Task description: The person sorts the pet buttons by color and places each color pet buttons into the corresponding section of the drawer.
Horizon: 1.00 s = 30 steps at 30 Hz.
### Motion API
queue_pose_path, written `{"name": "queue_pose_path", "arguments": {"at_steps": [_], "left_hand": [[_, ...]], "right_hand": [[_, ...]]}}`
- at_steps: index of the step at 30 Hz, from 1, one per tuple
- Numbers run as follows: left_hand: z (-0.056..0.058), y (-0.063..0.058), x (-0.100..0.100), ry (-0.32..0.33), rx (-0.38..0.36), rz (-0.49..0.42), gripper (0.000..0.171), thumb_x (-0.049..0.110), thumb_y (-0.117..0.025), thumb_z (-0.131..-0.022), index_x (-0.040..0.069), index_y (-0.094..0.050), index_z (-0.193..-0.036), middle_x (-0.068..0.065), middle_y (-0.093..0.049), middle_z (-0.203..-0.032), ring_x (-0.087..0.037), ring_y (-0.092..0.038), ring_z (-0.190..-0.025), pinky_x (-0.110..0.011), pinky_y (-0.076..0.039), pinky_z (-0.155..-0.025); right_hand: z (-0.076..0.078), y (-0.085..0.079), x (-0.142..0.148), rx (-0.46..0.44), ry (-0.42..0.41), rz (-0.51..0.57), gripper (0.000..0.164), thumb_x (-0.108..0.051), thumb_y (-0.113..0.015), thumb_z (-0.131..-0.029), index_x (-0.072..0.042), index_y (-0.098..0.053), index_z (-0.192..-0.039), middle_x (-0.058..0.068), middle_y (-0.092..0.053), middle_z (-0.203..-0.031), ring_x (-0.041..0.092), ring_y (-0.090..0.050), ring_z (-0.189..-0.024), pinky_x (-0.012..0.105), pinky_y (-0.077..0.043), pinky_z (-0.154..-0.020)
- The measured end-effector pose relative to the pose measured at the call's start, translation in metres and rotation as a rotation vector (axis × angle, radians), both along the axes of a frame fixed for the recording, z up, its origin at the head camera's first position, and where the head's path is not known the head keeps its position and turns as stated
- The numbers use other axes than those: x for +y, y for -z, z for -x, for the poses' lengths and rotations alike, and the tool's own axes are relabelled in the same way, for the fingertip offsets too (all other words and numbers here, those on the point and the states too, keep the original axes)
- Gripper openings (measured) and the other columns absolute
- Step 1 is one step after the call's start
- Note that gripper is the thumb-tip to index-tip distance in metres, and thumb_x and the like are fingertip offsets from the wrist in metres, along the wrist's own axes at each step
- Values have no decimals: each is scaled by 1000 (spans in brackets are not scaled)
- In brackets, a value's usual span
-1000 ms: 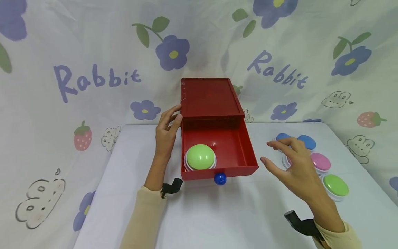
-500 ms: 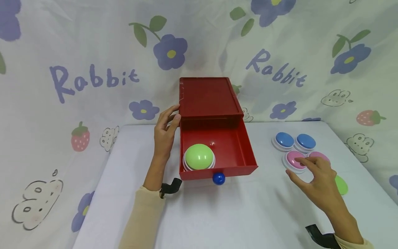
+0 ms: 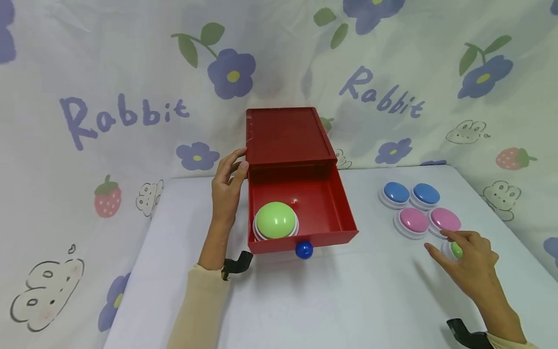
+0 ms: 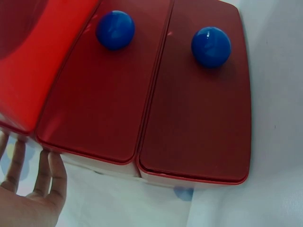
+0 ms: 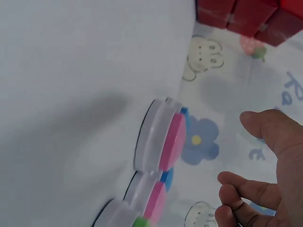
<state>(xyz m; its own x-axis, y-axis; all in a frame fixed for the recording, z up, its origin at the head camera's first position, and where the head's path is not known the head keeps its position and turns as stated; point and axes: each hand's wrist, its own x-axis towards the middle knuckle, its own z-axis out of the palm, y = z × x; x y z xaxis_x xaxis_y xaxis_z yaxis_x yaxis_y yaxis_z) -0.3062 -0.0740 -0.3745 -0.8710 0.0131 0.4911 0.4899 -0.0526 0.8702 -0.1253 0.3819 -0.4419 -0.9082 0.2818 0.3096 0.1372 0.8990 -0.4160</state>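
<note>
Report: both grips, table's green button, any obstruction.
Left grip touching side of boxy red cabinet. Right grip over round green-topped white button, holding nothing. Round pink-topped white button close behind; nothing visibly blocking.

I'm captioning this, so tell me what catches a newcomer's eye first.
The open red drawer dominates the centre, a green button in its near left corner. Next come two blue buttons and two pink buttons on the white table at right, the right hand partly hiding another green button.
</note>
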Motion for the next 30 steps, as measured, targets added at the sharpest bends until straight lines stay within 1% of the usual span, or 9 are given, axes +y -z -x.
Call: {"name": "queue_pose_path", "arguments": {"at_steps": [3,7,10,14,20,24,30], "left_hand": [[0,-1,0,-1,2,6,42,17,-56,-101,5,-56,-141,-4,-52,-141,-27,-52,-121,-27,-52,-92],[0,-2,-1,-7,0,7,42,17,-56,-101,5,-55,-142,-4,-51,-141,-26,-52,-121,-26,-52,-92],[0,-2,-2,-11,-4,7,43,18,-56,-101,6,-55,-142,-4,-51,-141,-25,-52,-121,-26,-52,-92],[0,-2,-2,-17,-7,9,43,18,-56,-101,6,-55,-142,-4,-51,-141,-26,-52,-121,-25,-52,-92],[0,-1,-1,-14,-8,10,43,19,-56,-101,7,-55,-142,-4,-51,-141,-30,-51,-122,-25,-52,-92],[0,-1,0,-15,-12,16,43,19,-56,-101,7,-55,-142,-3,-51,-142,-28,-51,-122,-25,-52,-92],[1,0,2,-15,-14,22,44,19,-56,-101,7,-55,-143,-4,-51,-142,-23,-52,-121,-26,-52,-92]], "right_hand": [[-2,2,8,-28,30,-4,58,-32,-79,-85,7,-61,-124,34,-45,-117,57,-35,-112,64,-24,-76],[-4,7,17,-40,48,-5,57,-33,-79,-86,8,-61,-122,35,-44,-117,58,-35,-112,64,-24,-76],[-5,10,23,-82,82,-7,60,-35,-77,-87,8,-58,-123,37,-41,-119,59,-32,-114,67,-23,-79],[-7,12,32,-142,137,-12,67,-40,-74,-89,10,-53,-128,38,-36,-124,59,-29,-117,71,-22,-84],[-11,14,41,-176,184,-15,78,-46,-72,-88,12,-48,-133,40,-34,-124,60,-27,-117,71,-21,-86],[-15,15,47,-195,206,-29,81,-48,-73,-87,13,-47,-133,40,-33,-122,61,-27,-117,71,-21,-86],[-20,16,54,-227,241,-41,85,-50,-73,-86,17,-45,-130,41,-31,-121,60,-25,-118,71,-22,-85]]}}
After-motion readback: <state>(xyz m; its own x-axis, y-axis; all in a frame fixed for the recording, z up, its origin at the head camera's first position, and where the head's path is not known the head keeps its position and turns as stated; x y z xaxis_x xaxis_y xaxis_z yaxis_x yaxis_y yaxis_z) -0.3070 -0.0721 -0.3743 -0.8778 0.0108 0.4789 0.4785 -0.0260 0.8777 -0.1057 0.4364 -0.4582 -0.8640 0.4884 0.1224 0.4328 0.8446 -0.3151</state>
